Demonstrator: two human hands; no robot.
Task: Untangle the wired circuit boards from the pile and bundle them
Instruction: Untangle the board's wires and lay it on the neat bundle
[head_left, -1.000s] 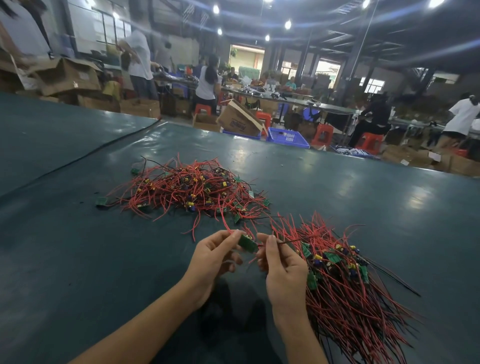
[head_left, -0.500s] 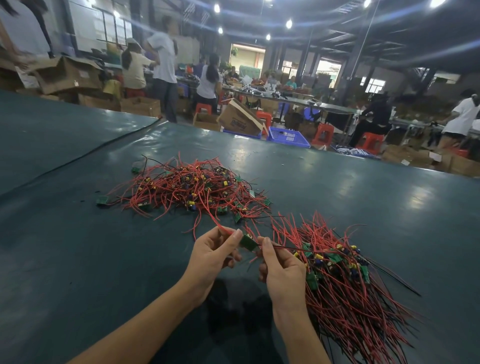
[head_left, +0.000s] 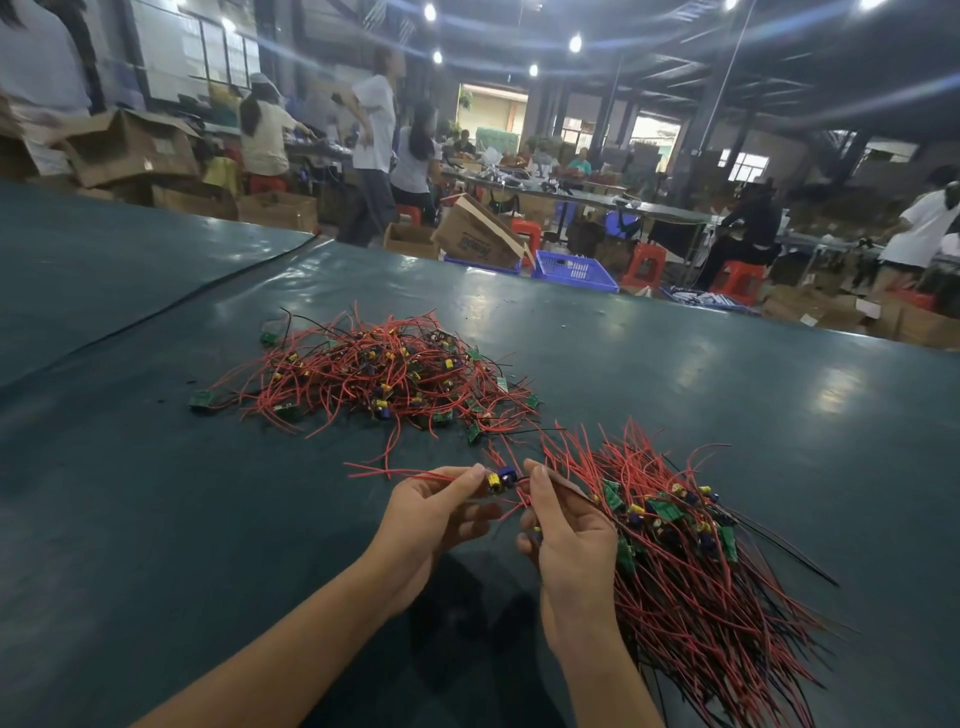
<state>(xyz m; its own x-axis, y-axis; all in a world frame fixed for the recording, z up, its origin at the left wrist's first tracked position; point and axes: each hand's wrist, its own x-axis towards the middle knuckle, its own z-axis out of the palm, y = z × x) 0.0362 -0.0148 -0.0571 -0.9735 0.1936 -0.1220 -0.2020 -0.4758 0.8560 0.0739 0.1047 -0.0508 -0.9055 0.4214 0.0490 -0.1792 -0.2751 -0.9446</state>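
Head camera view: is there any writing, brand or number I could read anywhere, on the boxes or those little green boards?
Nothing here can be read for certain.
Blue print on the tilted cardboard box: too blurred to read.
Pale labels on the cartons at far right: too small to read.
The green circuit boards in the bundle and the pile: no markings legible.

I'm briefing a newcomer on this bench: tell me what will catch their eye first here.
The tangled pile of red-wired circuit boards sprawls mid-table, beyond the hands. Nearer, at the right, lies the sorted bundle, wires fanned toward the viewer. Between them the left hand and right hand pinch one small board by its wires over the dark green table.
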